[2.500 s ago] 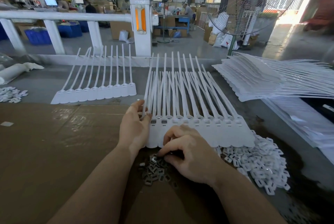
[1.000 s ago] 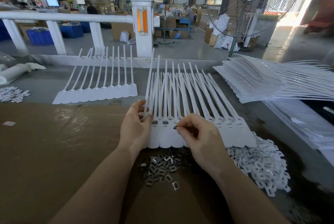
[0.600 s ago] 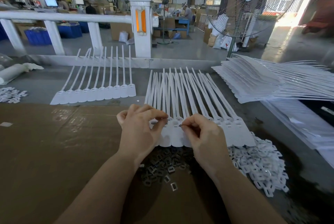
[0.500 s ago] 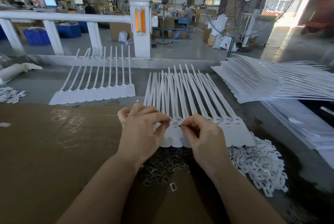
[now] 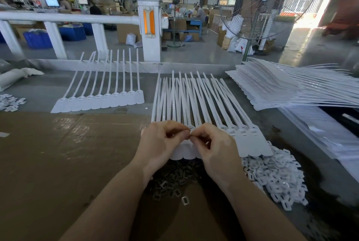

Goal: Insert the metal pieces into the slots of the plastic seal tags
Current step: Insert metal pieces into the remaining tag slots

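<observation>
A fanned row of white plastic seal tags (image 5: pixel 209 108) lies on the bench straight ahead, heads toward the person, tails pointing away. Both hands meet over the heads near the left end of that row. The left hand (image 5: pixel 161 143) has its fingers curled, thumb and forefinger tips pressed together at the tag head; the right hand (image 5: pixel 215 147) is curled the same way, its pinching fingertips touching the left's. Something small sits in that pinch, but it is too tiny to make out. Just below the hands, on the brown cardboard sheet (image 5: pixel 58 153), lies a dark pile of metal pieces (image 5: pixel 171 180), with one piece (image 5: pixel 185 200) lying apart in front. To the right of it spreads a heap of small white plastic clips (image 5: pixel 275 180). Farther left, a second strip of tags (image 5: pixel 104 97) lies flat. A thick stack of tags (image 5: pixel 287 85) rests at the right.
</observation>
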The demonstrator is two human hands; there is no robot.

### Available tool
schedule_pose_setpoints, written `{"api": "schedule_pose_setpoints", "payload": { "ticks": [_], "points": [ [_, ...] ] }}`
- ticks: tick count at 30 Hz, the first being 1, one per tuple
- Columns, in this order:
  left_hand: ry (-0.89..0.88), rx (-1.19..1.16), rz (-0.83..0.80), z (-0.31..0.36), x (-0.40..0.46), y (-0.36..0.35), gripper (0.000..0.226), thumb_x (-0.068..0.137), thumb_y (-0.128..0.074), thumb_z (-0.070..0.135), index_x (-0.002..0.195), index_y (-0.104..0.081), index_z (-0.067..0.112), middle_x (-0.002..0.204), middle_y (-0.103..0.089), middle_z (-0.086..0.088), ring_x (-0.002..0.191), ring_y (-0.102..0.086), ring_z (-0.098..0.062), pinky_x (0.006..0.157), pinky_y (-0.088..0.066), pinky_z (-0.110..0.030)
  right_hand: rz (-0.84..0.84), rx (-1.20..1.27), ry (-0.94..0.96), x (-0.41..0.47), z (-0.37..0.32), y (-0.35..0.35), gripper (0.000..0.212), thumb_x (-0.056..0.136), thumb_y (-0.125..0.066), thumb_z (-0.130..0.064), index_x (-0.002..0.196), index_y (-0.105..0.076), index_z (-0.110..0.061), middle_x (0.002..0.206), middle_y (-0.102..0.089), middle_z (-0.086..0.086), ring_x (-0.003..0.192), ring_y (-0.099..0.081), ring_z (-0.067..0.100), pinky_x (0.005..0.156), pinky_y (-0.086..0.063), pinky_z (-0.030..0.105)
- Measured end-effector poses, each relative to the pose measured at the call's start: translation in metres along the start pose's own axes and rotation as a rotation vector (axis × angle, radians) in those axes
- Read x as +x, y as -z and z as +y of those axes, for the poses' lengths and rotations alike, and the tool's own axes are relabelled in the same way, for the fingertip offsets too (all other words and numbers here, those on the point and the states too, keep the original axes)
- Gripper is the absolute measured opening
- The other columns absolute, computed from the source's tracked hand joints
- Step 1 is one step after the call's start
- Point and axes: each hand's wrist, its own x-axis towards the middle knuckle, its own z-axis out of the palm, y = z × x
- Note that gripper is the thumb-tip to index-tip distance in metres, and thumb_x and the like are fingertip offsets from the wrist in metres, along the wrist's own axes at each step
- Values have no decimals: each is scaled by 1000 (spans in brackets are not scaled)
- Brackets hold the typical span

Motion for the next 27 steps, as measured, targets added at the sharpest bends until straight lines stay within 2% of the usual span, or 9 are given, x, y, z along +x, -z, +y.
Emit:
{"api": "schedule_pose_setpoints", "payload": {
  "ticks": [6,9,14,17,19,23,27],
  "points": [
    [21,-95,-37,2,-1,3,12,77,-73,5,87,-74,12,81,-72,6,76,-64,3,69,-45,-5,7,10,-16,0,2,-1,12,79,-68,-1,83,-70,-12,75,-65,-10,72,-59,1,70,-46,10],
    [29,-60,-12,1,0,2,14,77,-72,3,85,-72,15,80,-71,8,74,-64,3,69,-45,-7,20,9,-37,1,1,-1,12,77,-69,-1,81,-70,-13,73,-63,-12,71,-59,-1,68,-44,7],
    [70,-65,120,-2,3,-3,22,79,-72,6,78,-68,27,74,-68,14,61,-56,10,61,-41,-4,195,-122,-131,1,6,1,6,81,-66,-6,80,-66,-12,76,-64,-3,75,-58,11,70,-46,21],
    [97,0,137,-3,4,-4,16,81,-71,10,85,-72,26,76,-67,18,60,-54,10,60,-41,-4,143,-197,-144,0,7,0,5,80,-65,-5,81,-67,-10,80,-63,-1,78,-57,14,74,-46,27],
    [100,58,139,-3,6,-4,14,82,-70,12,86,-73,25,75,-66,20,62,-54,11,62,-42,-3,117,-215,-143,0,6,-1,5,80,-65,-5,81,-67,-10,81,-62,-1,80,-56,14,76,-45,26],
    [125,121,111,0,11,1,19,84,-69,14,77,-68,32,74,-64,21,63,-55,9,60,-41,-3,95,-209,-168,1,7,0,4,81,-64,-7,82,-66,-10,82,-61,-1,82,-55,14,78,-43,25],
    [145,214,37,2,18,4,15,84,-69,19,75,-68,31,70,-59,23,64,-51,5,59,-37,-8,84,-199,-172,1,6,1,4,82,-63,-8,83,-66,-10,83,-61,-1,83,-54,14,80,-44,28]
  ]
}}
